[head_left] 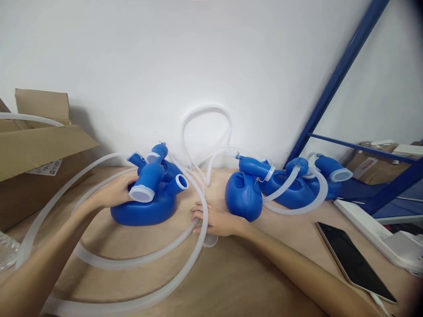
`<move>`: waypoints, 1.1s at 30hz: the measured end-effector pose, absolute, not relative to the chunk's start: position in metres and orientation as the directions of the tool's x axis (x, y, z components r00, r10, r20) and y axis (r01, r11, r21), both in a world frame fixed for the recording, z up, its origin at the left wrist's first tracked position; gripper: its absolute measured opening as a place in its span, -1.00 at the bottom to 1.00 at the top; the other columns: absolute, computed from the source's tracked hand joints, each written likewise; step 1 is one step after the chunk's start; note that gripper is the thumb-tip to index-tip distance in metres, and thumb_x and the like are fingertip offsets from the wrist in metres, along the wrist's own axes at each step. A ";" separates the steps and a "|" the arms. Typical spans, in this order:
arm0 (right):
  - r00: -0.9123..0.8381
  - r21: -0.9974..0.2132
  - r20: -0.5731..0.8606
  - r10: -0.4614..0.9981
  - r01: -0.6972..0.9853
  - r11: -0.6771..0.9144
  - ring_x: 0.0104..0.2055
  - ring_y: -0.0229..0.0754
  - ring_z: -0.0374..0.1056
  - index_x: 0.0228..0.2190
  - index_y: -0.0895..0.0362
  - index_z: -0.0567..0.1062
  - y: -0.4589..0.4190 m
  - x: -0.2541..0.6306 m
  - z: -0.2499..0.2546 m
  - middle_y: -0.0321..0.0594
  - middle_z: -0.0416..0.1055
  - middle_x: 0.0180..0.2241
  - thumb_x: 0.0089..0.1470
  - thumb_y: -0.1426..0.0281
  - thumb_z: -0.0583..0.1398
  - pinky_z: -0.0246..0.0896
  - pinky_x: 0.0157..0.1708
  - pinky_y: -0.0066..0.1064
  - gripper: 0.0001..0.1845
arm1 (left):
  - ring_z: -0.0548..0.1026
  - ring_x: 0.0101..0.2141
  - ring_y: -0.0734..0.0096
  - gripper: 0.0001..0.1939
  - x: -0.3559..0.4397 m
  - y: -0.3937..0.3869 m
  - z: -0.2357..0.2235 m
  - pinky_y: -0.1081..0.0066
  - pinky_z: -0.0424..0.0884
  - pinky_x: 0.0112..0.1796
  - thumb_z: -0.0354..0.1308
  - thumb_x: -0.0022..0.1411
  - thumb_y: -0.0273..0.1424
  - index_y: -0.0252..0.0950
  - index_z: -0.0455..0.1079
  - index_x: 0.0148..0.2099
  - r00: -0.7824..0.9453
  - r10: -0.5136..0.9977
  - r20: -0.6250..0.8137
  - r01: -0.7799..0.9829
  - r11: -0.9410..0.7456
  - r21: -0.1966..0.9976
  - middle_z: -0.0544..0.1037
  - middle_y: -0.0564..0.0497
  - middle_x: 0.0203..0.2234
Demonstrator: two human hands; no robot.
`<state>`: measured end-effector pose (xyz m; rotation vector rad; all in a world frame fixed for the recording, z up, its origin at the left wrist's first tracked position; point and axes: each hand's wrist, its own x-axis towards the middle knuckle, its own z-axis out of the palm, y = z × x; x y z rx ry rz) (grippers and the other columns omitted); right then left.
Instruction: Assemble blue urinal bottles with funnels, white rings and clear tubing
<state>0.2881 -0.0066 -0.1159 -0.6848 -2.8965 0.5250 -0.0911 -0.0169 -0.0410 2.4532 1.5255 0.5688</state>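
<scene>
A blue plastic jug (145,215) with an open spout ringed in white sits on the table. My left hand (117,191) is at its left side, fingers curled behind a blue cup-shaped funnel (150,176) with a white cap, which rests above the jug. More blue parts are clustered behind it. My right hand (218,220) lies low over the table with its fingers bent round a translucent white hose (165,248); the grip is partly covered by another loop of hose. Just below that hand is a round translucent cap (210,240).
More blue jugs (243,198) with hoses and funnels stand to the right. An open cardboard box (39,176) is at the left. A phone (355,262) and a white power strip (370,233) lie at the right, near a blue metal rack (333,83). Hose loops lean on the wall.
</scene>
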 end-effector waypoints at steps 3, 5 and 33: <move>-0.926 -0.308 0.006 0.377 0.357 0.882 0.21 0.05 0.31 -0.06 0.13 0.58 -0.005 0.297 -0.098 -0.02 0.51 0.05 0.32 0.08 0.22 0.15 0.28 -0.07 -0.61 | 0.42 0.15 -0.05 -0.54 -0.090 -0.021 -0.034 0.16 0.35 0.19 0.19 0.26 -0.04 -0.28 0.51 0.01 0.437 0.880 0.184 0.775 -0.473 0.419 0.54 -0.12 0.12; -0.931 -0.327 -0.056 0.360 0.358 0.875 0.10 0.03 0.39 -0.10 0.13 0.59 -0.007 0.311 -0.074 -0.05 0.55 -0.03 0.31 0.06 0.23 0.24 0.17 -0.13 -0.60 | 0.42 0.14 -0.04 -0.50 -0.089 -0.023 -0.030 0.15 0.36 0.18 0.19 0.26 0.00 -0.29 0.48 0.02 0.454 0.878 0.150 0.752 -0.468 0.464 0.53 -0.12 0.12; -0.731 0.287 0.122 0.672 0.674 0.681 0.27 0.28 0.23 0.33 0.28 0.27 0.027 0.284 -0.072 0.24 0.35 0.23 0.32 0.28 0.19 0.17 0.23 0.05 -0.35 | 0.48 0.05 -0.03 -0.33 -0.087 -0.025 -0.023 0.20 0.41 0.12 0.15 0.23 0.12 -0.27 0.44 0.16 0.485 0.865 0.131 0.769 -0.493 0.407 0.62 -0.11 -0.04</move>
